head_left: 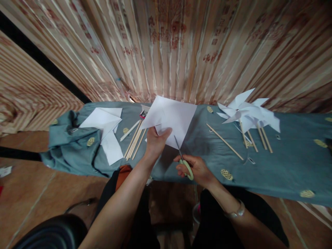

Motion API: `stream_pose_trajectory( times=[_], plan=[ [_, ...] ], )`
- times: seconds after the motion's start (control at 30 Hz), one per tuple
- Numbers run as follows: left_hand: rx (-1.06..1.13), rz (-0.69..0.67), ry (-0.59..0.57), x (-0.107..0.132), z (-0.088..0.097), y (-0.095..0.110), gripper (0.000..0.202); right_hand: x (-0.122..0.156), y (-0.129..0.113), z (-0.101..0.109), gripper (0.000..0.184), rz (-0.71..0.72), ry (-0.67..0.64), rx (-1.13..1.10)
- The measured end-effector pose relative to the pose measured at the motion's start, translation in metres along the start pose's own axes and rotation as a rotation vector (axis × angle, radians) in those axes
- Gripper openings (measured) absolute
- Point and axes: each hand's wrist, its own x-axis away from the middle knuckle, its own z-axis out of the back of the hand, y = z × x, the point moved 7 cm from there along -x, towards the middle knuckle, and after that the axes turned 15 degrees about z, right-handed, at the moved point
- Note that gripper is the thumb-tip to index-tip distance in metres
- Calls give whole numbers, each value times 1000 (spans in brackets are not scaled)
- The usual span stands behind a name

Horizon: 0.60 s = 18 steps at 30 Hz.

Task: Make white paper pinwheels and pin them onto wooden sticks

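A square sheet of white paper [178, 112] is pinched at its near left side by my left hand [156, 140], thumb on top. A short slit shows in the paper just above that hand. My right hand [195, 168] grips green-handled scissors [187, 167], with fingers in the loops. The blades point up and away and reach the paper's near corner. From this angle I cannot tell whether they are cutting into it. Left of the paper lies a bundle of thin wooden sticks [135, 143], with a white pen [129, 130] beside it.
Several finished white paper pinwheels [249, 112] on sticks lie at the right. A single wooden stick [225, 141] rests between them and my right hand. More white paper [103, 119] is stacked at the left on the grey-green cloth [293, 166]. A patterned curtain [166, 52] hangs behind.
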Motion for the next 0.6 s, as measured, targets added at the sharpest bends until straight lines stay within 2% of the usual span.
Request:
stream_pose_trajectory(
  times=[0.17, 0.37, 0.6],
  plan=[
    [3, 23, 6, 2, 0, 2, 23, 1, 0, 0, 46, -14, -1, -13],
    [-79, 18, -20, 2, -2, -1, 23, 0, 1, 1, 48, -20, 5, -3],
    [-72, 20, -23, 3, -2, 1, 25, -1, 1, 1, 48, -28, 6, 7]
  ],
)
